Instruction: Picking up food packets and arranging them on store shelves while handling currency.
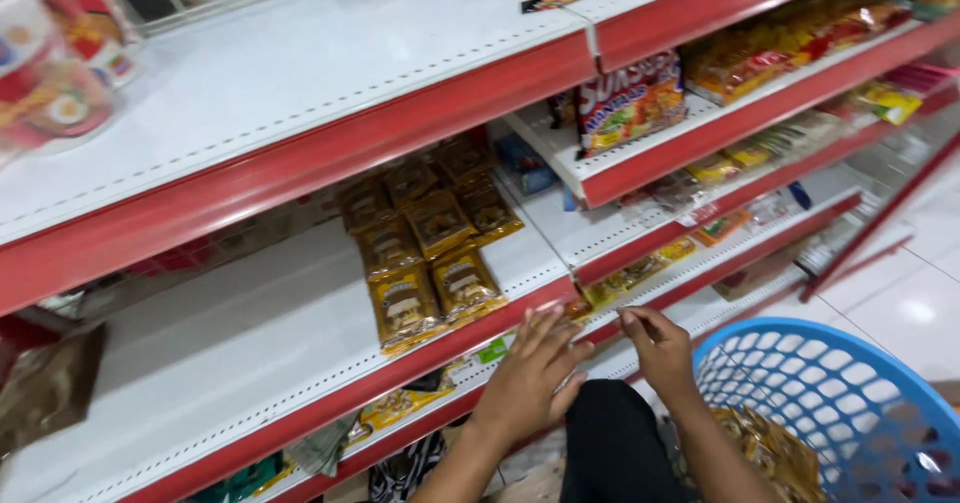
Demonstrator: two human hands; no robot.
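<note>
My left hand point(530, 373) reaches toward the red front edge of the middle shelf point(300, 403), fingers spread, holding nothing. Just right of it, my right hand point(658, 348) hovers with fingers loosely curled, and I cannot see anything in it. Both hands are just below two rows of gold-brown snack packets point(430, 263) lying flat on that white shelf. At the lower right, a blue plastic basket point(830, 383) holds more gold packets point(775, 453). My dark-clad knee point(610, 443) is below the hands.
Red-edged white shelves run in tiers. The top shelf point(260, 83) is mostly bare, with cup noodles point(60, 73) at the far left. Red and yellow snack bags point(632, 103) fill the right-hand shelves. A brown packet point(45, 388) lies at the left. White floor tiles point(910, 303) show at right.
</note>
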